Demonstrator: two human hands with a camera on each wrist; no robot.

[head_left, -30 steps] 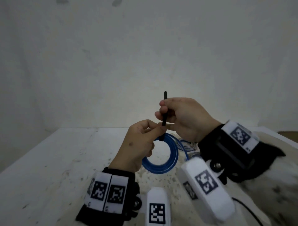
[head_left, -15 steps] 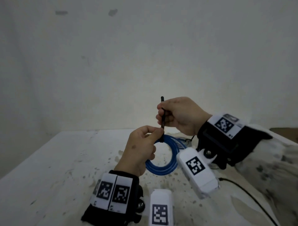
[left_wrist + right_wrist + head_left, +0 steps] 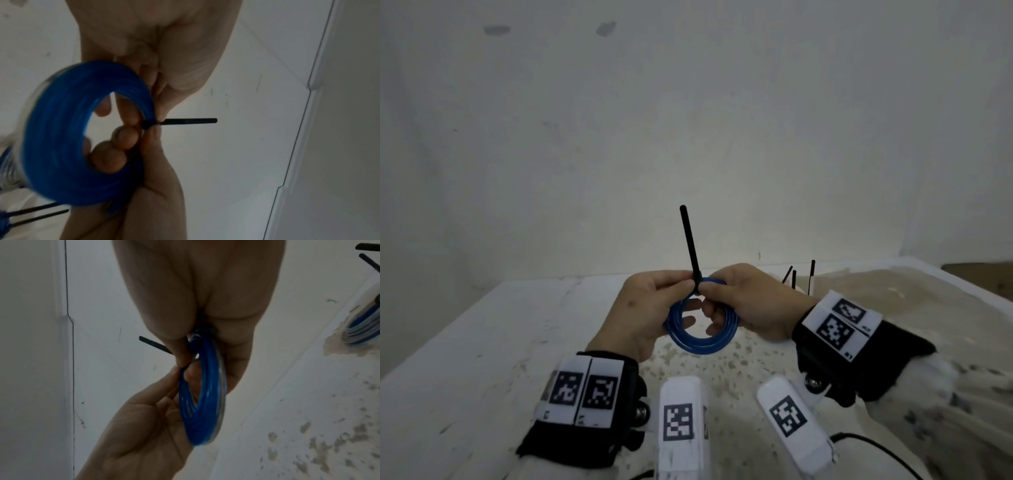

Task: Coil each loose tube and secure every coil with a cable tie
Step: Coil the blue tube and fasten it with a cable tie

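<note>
The person's left hand (image 3: 643,308) and right hand (image 3: 751,305) are holding a coil of blue plastic tubing (image 3: 700,342) upright above the speckled white table (image 3: 482,342), each hand's fingers curling through the ring and its thumb and forefinger pinching the top of the coil. At that pinch, a black plastic cable tie (image 3: 690,245) is wrapping the coil, its free tail pointing straight up. Farther back, at the table's right, more tied blue-and-clear tube coils (image 3: 363,331) are lying with black tie tails (image 3: 812,272) sticking up.
</note>
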